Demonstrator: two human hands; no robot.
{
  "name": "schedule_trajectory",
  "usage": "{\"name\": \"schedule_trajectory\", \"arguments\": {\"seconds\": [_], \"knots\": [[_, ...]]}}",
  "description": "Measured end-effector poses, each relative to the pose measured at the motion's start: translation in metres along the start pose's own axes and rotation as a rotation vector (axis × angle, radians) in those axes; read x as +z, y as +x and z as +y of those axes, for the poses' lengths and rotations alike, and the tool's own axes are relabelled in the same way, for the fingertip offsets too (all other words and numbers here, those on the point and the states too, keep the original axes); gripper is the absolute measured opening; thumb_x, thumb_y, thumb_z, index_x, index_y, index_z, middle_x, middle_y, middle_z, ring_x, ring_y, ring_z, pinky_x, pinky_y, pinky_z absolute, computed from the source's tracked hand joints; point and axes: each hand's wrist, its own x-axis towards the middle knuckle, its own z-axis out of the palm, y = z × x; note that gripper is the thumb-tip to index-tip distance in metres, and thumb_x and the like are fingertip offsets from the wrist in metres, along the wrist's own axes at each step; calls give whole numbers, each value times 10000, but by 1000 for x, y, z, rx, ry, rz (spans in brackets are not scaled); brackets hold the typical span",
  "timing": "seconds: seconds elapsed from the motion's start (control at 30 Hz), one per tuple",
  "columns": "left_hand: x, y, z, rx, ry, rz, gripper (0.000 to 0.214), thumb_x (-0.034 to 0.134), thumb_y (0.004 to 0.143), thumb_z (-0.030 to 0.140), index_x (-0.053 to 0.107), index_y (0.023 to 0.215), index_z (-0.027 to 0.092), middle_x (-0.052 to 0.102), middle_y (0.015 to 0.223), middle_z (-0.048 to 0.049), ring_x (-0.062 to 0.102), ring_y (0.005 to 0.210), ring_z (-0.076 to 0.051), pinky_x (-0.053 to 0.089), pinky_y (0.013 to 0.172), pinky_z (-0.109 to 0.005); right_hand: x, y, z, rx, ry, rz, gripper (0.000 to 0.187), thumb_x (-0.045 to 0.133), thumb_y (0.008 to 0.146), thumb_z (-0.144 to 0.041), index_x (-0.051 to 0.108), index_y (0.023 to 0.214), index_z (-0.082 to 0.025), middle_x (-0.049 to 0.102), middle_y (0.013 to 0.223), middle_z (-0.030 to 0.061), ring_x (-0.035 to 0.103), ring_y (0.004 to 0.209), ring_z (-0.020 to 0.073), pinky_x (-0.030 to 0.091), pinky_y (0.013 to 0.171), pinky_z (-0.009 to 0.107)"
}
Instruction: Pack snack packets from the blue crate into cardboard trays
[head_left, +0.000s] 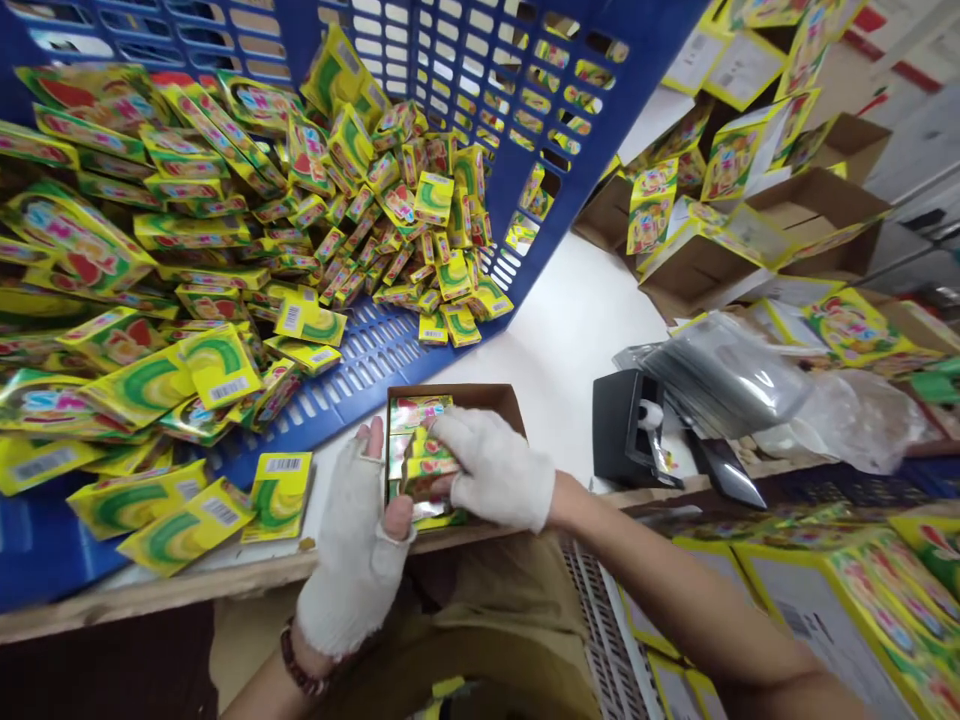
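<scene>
A small brown cardboard box [501, 400] sits at the table's near edge, partly filled with yellow-green packets [417, 412]. My left hand [358, 540], in a white fingerless glove, lies against the box's left side with thumb and fingertips touching it. In a white glove too, my right hand [491, 468] reaches in from the right, its fingers closed on packets [429, 470] inside the box.
A tipped blue plastic crate [450, 90] spills a heap of packets [225, 250] over the table's left. Loose packets [281, 495] lie near the front edge. A black tape dispenser [630, 428], plastic bags [720, 375], and open printed cartons [750, 200] stand to the right.
</scene>
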Motion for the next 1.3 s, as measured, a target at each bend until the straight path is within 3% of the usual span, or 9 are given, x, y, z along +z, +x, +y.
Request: {"name": "schedule_trajectory", "arguments": {"seconds": [0.13,0.23,0.3,0.47,0.63,0.77,1.0,1.2,1.3], "knots": [[-11,23,9,249,54,-271,348,458,962,302,582,1257,166,652,1234,-115,583,1170,-243,487,1020,-406,-41,-10,31,97,413,-260,491,656,806,-336,504,1230,-139,626,1118,75,590,951,193,490,834,320],[-6,29,13,352,181,-528,295,527,924,371,675,1055,152,696,1116,-125,617,1091,-296,497,990,-484,-51,-11,47,127,330,-495,438,673,783,-328,540,1147,-124,640,1049,67,591,903,188,482,764,285],[-1,27,12,359,298,-613,300,575,895,400,704,984,145,705,1098,-142,628,1070,-319,483,994,-517,-50,-5,48,145,173,-598,429,673,782,-301,550,1156,-130,651,1053,72,600,897,191,468,740,272],[0,22,8,377,389,-653,296,595,885,396,727,942,137,724,1028,-144,647,1029,-310,476,994,-499,-35,20,41,242,-133,-744,403,693,769,-320,623,1132,-156,688,1081,92,642,856,207,447,655,270],[0,18,3,414,351,-581,276,606,871,355,719,972,124,720,1033,-133,640,1023,-300,449,1031,-502,-20,37,61,179,134,-958,493,691,749,-234,617,1227,-139,709,1087,51,659,883,187,487,704,244],[4,14,1,432,334,-464,287,643,836,331,704,1012,112,708,1053,-138,623,1015,-303,435,1043,-504,-17,36,75,121,205,-932,482,681,770,-229,617,1234,-119,700,1094,45,642,918,177,484,738,227],[7,14,-1,477,330,-393,233,630,821,266,700,963,96,710,1024,-152,623,970,-299,447,1011,-511,-19,30,76,130,225,-836,405,683,787,-256,640,1172,-134,699,1027,24,630,906,183,470,749,239],[9,15,-3,508,340,-356,235,576,838,257,694,973,106,713,1044,-158,628,967,-296,454,996,-509,-24,15,90,163,590,-712,481,712,757,-317,596,1188,-136,696,1071,19,631,962,186,492,803,244],[8,15,-1,499,349,-369,217,569,824,251,696,945,122,714,1051,-154,635,964,-299,451,1000,-515,-18,13,91,121,520,-779,518,715,738,-250,580,1227,-146,691,1129,30,638,1010,196,498,848,263]]}}
